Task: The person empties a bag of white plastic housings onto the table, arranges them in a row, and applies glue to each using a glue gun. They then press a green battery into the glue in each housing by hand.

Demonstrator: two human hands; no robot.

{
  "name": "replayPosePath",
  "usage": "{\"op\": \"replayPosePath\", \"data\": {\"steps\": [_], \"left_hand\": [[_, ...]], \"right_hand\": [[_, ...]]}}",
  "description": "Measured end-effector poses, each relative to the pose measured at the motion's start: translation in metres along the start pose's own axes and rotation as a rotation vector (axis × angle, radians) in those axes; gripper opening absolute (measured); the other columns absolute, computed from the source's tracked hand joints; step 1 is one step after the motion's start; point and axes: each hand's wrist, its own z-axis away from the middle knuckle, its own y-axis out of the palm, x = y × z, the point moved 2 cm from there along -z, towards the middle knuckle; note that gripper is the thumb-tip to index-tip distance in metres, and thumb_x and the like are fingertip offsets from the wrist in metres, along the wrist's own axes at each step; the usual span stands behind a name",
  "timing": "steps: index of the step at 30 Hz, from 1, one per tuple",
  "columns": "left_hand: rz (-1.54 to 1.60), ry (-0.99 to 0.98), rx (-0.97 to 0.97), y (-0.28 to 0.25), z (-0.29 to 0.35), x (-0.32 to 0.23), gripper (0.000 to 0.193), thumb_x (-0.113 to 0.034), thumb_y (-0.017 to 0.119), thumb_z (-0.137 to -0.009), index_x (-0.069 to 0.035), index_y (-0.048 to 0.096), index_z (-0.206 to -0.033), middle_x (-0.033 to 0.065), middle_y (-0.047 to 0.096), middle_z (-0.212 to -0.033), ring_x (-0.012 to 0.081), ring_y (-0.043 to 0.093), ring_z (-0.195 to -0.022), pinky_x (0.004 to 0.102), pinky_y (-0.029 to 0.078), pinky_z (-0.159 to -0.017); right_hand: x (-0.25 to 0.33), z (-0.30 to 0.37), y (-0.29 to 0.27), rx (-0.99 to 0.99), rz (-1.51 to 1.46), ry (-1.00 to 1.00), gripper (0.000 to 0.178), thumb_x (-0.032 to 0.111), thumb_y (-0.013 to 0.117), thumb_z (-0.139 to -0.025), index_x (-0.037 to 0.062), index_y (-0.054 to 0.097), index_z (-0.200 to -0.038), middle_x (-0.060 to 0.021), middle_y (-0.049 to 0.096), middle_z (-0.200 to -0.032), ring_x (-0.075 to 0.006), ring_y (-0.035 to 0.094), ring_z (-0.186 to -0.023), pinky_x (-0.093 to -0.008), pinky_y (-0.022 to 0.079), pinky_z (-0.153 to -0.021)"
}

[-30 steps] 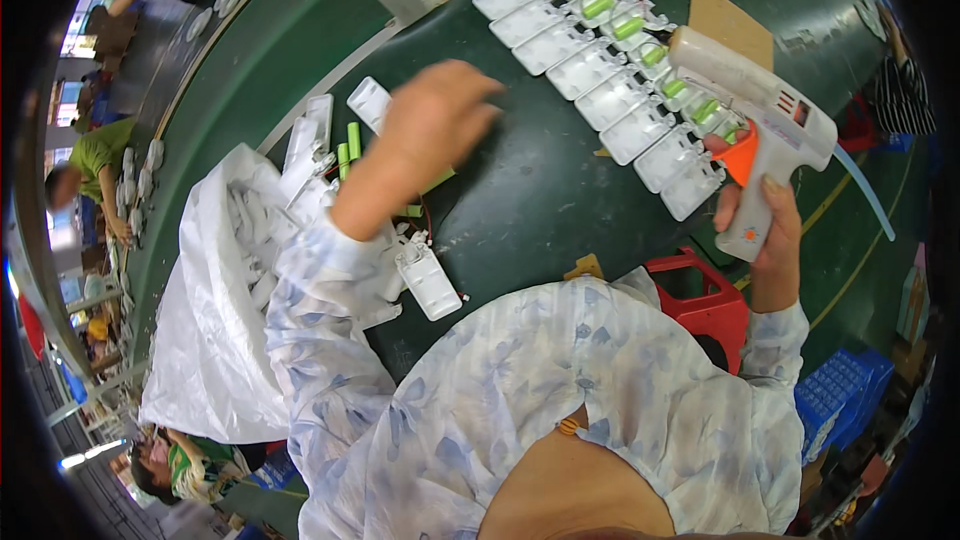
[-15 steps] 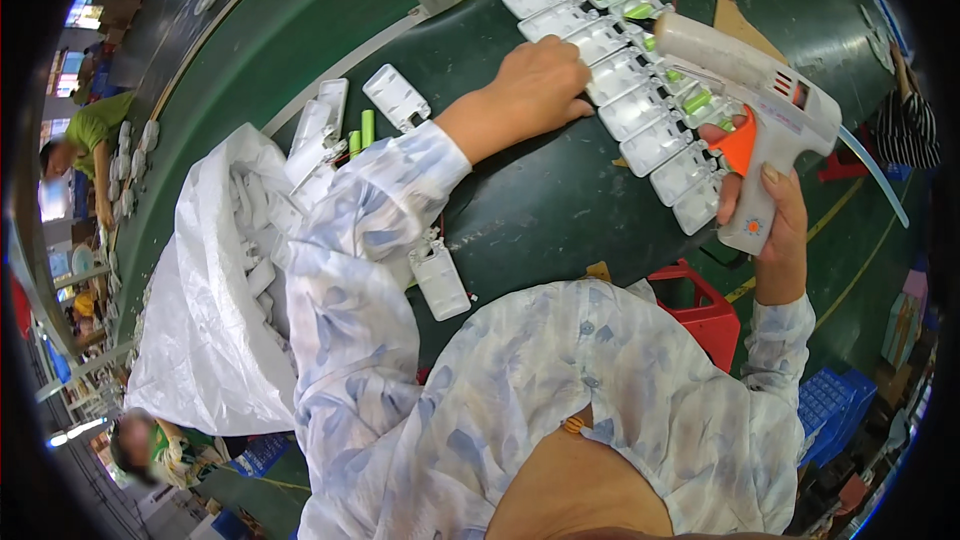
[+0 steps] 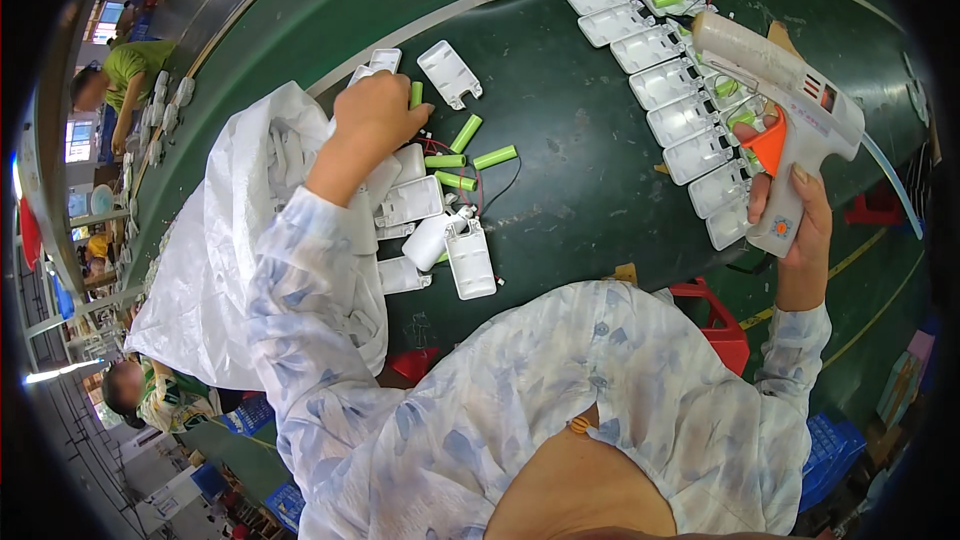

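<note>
My right hand (image 3: 800, 215) grips the handle of a white hot glue gun (image 3: 790, 90) with an orange trigger and a pale glue stick trailing from its back. The gun's nozzle lies over a slanting row of white plastic cases (image 3: 698, 157), several with green cylindrical cells (image 3: 668, 0) and thin wires beside them. On the left, my left hand (image 3: 372, 128) reaches into a loose pile of white cases (image 3: 410, 200), fingers curled downward with their tips hidden. Beside its knuckles stands a green cell (image 3: 416, 95); more green cells (image 3: 465, 134) with red and black wires lie nearby.
A white plastic sack (image 3: 215, 280) full of white parts stands left of the pile. Under the work is a dark green tabletop (image 3: 570, 160). Red stools (image 3: 715, 325) are by the table's near edge. Other people (image 3: 135, 80) are at the far left.
My left hand has moved left from the row of cases to the loose pile by the sack. The right hand still holds the glue gun over the row. The view has shifted.
</note>
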Motion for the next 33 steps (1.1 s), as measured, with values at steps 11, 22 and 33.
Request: {"op": "replayPosePath", "data": {"steps": [11, 22, 33], "left_hand": [[1.638, 0.253, 0.209, -0.052, 0.009, 0.017, 0.016, -0.007, 0.065, -0.083, -0.005, 0.058, -0.097, -0.0012, 0.059, -0.087, 0.0083, 0.055, -0.075, 0.0224, 0.045, -0.067], [0.385, 0.708, -0.391, -0.001, -0.049, -0.107, 0.007, -0.007, 0.069, -0.077, -0.007, 0.064, -0.082, 0.0099, 0.063, -0.082, 0.0301, 0.064, -0.078, 0.0413, 0.053, -0.068], [0.324, 0.769, -0.336, -0.002, -0.053, -0.106, 0.007, -0.009, 0.064, -0.080, -0.004, 0.065, -0.076, 0.0102, 0.060, -0.075, 0.0287, 0.064, -0.075, 0.0403, 0.053, -0.066]], "right_hand": [[0.057, -0.005, 0.012, -0.024, 0.339, -0.111, 0.063, 0.031, 0.055, -0.095, -0.0088, 0.041, -0.142, -0.0337, 0.057, -0.131, -0.0134, 0.064, -0.061, -0.0231, 0.051, -0.052], [0.037, -0.106, 0.024, 0.076, 0.634, 0.158, 0.028, 0.025, 0.063, -0.093, 0.0028, 0.057, -0.109, -0.0057, 0.062, -0.072, -0.0113, 0.057, -0.053, -0.0261, 0.044, -0.051], [0.005, -0.143, 0.030, 0.096, 0.711, 0.229, 0.027, 0.024, 0.064, -0.089, 0.0000, 0.059, -0.100, -0.0038, 0.058, -0.070, -0.0104, 0.052, -0.050, -0.0285, 0.042, -0.051]]}}
